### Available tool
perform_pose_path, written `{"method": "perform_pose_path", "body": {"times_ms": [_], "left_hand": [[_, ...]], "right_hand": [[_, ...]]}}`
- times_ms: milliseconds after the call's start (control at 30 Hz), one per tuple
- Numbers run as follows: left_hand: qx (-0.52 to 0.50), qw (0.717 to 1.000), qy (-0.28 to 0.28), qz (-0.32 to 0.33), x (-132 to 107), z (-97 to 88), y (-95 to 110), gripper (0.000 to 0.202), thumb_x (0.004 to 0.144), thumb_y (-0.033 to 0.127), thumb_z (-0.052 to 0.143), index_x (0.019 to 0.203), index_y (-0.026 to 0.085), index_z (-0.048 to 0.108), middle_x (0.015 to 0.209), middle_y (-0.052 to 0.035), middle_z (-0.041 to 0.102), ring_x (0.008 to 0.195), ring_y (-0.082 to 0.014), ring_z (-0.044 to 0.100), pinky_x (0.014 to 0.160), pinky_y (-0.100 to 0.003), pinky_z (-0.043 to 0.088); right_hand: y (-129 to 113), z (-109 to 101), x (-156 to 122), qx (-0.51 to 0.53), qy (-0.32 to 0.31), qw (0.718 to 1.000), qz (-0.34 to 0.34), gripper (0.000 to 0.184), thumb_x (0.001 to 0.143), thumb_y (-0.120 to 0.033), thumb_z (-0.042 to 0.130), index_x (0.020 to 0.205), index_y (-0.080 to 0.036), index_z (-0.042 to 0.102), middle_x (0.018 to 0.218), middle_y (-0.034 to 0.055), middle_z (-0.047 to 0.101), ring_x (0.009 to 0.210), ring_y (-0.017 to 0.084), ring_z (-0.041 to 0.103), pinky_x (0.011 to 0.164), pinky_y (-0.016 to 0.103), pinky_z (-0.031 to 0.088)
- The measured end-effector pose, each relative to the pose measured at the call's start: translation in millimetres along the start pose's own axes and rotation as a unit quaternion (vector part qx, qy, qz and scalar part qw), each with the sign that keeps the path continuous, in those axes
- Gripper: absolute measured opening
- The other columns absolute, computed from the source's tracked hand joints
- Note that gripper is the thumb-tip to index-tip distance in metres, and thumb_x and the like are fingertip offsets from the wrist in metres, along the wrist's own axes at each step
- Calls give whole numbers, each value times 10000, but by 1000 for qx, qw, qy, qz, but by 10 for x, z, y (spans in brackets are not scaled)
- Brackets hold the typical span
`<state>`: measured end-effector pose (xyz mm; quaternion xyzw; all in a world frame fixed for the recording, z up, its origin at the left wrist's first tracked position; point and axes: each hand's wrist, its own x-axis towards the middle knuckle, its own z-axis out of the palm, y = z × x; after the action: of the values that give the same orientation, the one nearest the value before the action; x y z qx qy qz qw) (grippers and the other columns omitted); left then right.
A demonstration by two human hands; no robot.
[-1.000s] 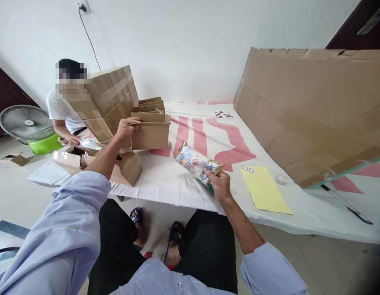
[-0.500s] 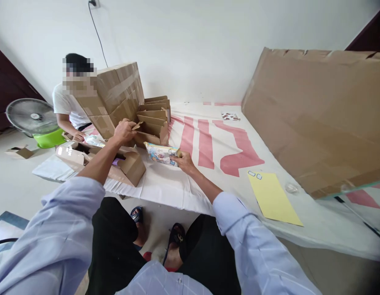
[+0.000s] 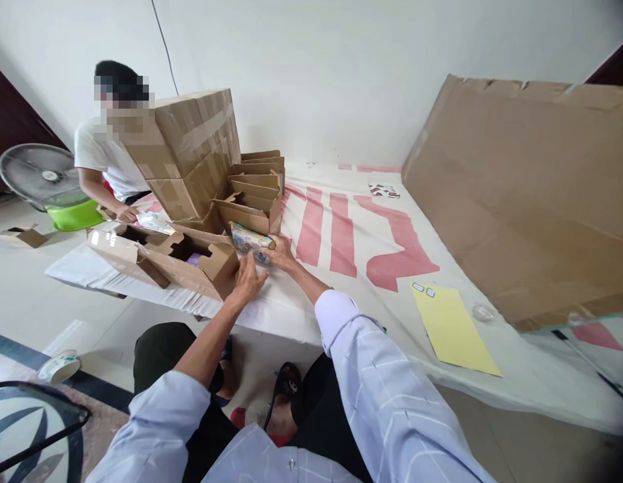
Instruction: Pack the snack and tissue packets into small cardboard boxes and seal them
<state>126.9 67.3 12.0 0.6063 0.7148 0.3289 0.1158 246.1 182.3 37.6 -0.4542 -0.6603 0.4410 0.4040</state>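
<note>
My right hand [image 3: 280, 255] grips the right end of a colourfully printed pouch [image 3: 250, 240], which is held over the white-covered table. Just below the pouch is my left hand [image 3: 247, 280], its thumb and fingers apart; whether a fingertip touches the pouch I cannot tell. Left of that hand stands an open cardboard box [image 3: 213, 265] with something purple [image 3: 193, 259] inside. Behind the pouch, several open cardboard boxes [image 3: 248, 218] stand in a row.
Taped cartons [image 3: 190, 141] are stacked at the left, beside a person in a white shirt [image 3: 107, 157]. A fan [image 3: 44, 176] stands on the floor. A yellow sheet [image 3: 457, 329] and a large brown cardboard panel [image 3: 523, 201] occupy the table's right side.
My left hand has left the row of open boxes and come down beside the pouch. The right hand has brought the pouch slightly left, and the pouch now tilts more.
</note>
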Motion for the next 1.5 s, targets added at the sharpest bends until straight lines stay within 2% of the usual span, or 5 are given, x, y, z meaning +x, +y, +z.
{"method": "perform_pose_path", "body": {"times_ms": [333,700,967,1300,1500], "left_hand": [[-5,985,104,-139,514,238,369,1153,873,377,885,1749,40,215,1608,-377,437,1454,-517,588,1149,-550,556],[10,975,145,-166,919,351,424,1052,904,419,837,1733,130,257,1504,-282,509,1443,-463,568,1155,-542,545],[27,971,145,-188,1283,363,459,1010,905,365,842,1711,110,288,1472,-277,506,1405,-484,607,1139,-561,544],[-46,966,180,-178,1745,397,246,939,868,244,869,1641,127,349,1551,-296,480,1565,-509,424,1271,-649,407],[-91,988,89,-87,1796,365,244,707,1015,185,674,1616,25,339,1674,-307,423,1644,-416,319,1335,-579,281]], "right_hand": [[-40,-833,-959,-81,-66,992,-65,487,907,-317,790,1384,-224,762,1406,137,770,1204,293,757,1011,420,623],[494,-1991,-2496,-262,127,939,-185,257,1079,-355,605,1211,-266,806,1145,115,822,1066,306,773,950,480,661],[941,-2043,-2906,-304,172,913,-210,271,1079,-263,633,1307,-266,780,1262,135,783,1145,319,773,982,513,669],[1004,-1976,-2910,-335,186,905,-184,296,1083,-243,629,1351,-257,752,1249,136,782,1126,320,769,965,516,647],[1017,-1976,-2876,-355,195,895,-189,261,1102,-264,605,1328,-246,736,1201,128,782,1095,306,764,969,496,635]]}}
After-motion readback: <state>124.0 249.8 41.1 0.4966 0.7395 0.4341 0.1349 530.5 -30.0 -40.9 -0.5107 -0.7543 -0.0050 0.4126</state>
